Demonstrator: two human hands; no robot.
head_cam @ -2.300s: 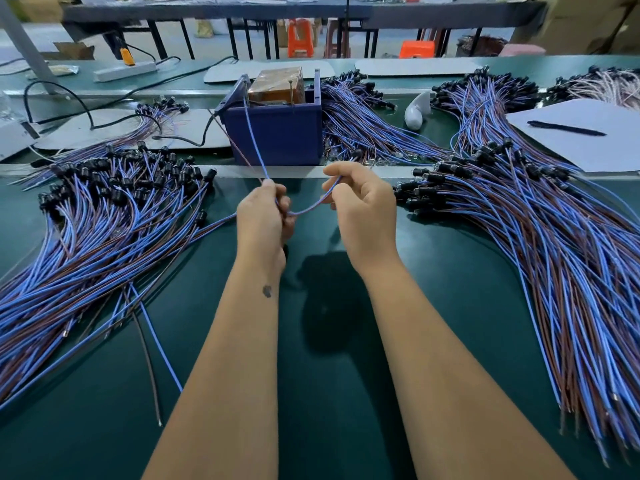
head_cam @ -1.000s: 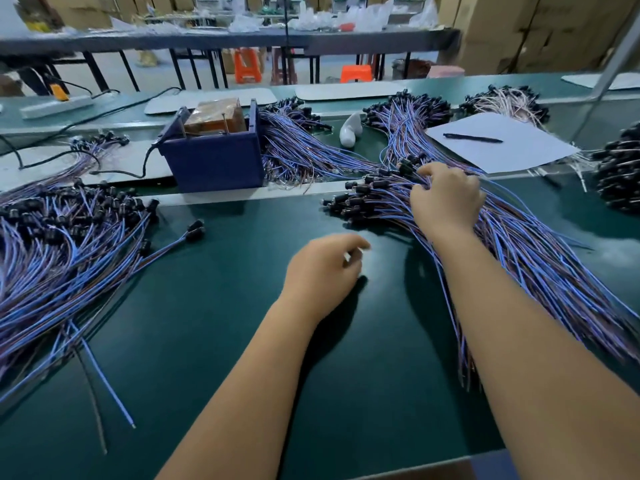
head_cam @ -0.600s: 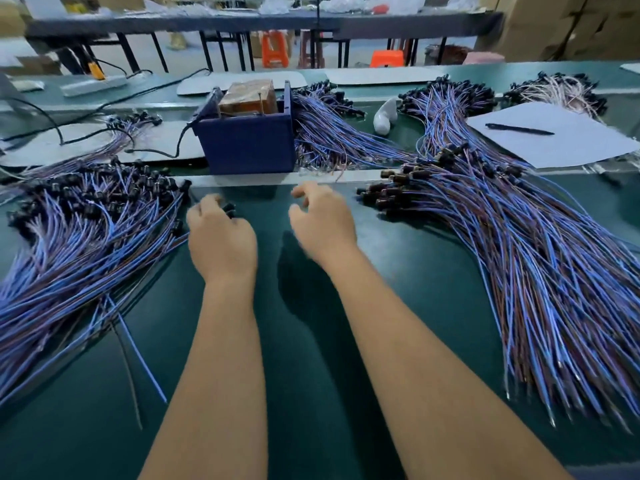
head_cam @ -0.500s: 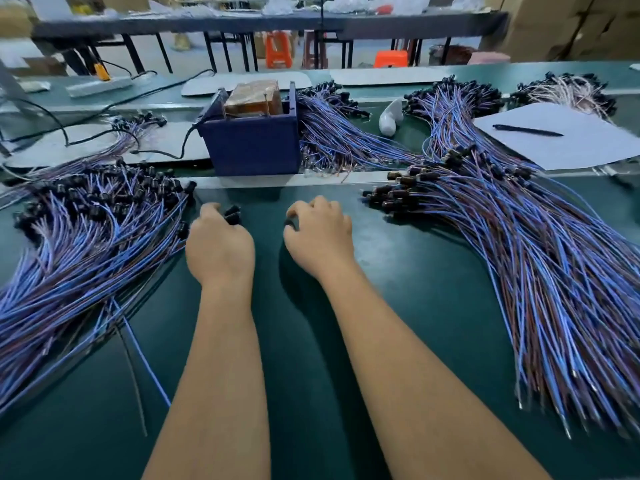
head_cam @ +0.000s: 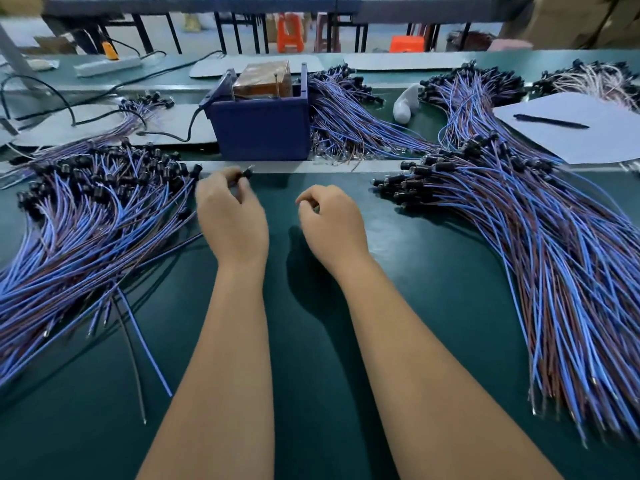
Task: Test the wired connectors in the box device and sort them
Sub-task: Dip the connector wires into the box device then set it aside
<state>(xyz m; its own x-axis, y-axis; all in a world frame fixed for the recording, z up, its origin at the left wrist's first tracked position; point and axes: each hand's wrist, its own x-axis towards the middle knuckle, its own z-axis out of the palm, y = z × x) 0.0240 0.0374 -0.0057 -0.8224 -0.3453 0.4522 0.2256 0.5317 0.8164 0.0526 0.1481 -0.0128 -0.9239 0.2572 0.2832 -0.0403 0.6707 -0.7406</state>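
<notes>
Wired connectors lie heaped both sides of the hands; left hand (head_cam: 231, 216) pinches one connector (head_cam: 248, 172), right hand (head_cam: 330, 220) curled, empty; many seemingly remain.

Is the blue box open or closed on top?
Open: the blue box has no lid, and a brown block shows inside.

A green table (head_cam: 311, 393) fills the foreground. At its far right, a black pen (head_cam: 550, 120) lies on a white sheet of paper (head_cam: 581, 140); a white plastic object (head_cam: 404, 105) rests near the middle. A grey power strip (head_cam: 107, 65) with black cables sits far left. Beyond, orange stools (head_cam: 290, 32) stand among dark table legs, beside stacked cardboard boxes (head_cam: 581, 19).
</notes>
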